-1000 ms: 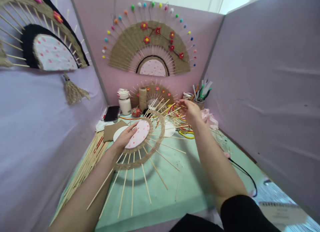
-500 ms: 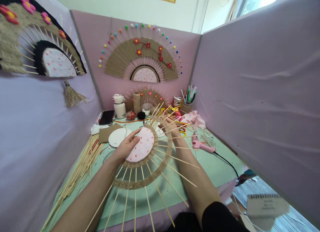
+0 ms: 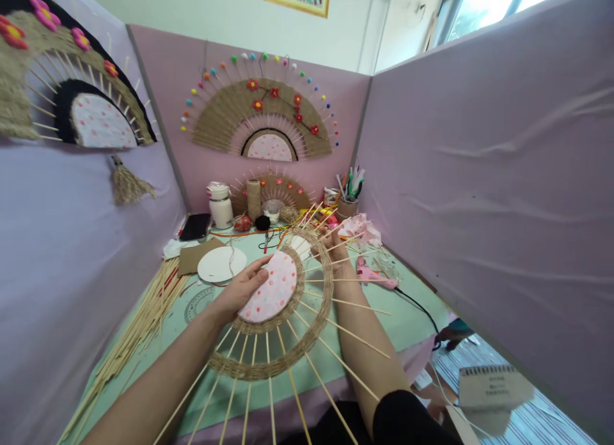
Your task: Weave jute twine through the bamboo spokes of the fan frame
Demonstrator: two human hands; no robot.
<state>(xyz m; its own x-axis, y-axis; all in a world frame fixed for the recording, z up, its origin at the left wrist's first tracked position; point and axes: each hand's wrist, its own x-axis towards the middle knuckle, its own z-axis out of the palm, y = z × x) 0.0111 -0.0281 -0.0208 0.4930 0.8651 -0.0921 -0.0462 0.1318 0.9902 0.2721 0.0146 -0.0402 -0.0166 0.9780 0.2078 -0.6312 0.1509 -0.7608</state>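
My left hand [image 3: 244, 288] is closed on the straight edge of a half-round woven fan, its thumb lying on the pink spotted centre piece [image 3: 278, 285]. Thin wooden sticks spread out from that centre like rays. A band of woven twine [image 3: 319, 327] runs through them in a wide arc. At the far end of the band, my right hand [image 3: 330, 245] has its fingers curled behind the sticks. Whatever those fingers pinch is hidden by the sticks. The fan is held tilted above the table.
Loose sticks [image 3: 134, 323] lie along the table's left side, near a white oval card [image 3: 221, 264] and a phone [image 3: 196, 227]. A pink glue gun [image 3: 377, 275] with a black cord rests at right. Behind stand a white bottle [image 3: 220, 205] and a tool cup [image 3: 348, 208]. Finished fans [image 3: 230, 116] hang on the partitions.
The camera view has shifted a little, so the background sits further left. My left hand keeps its hold on the fan. My right hand's fingers have shifted slightly near the band's far end.
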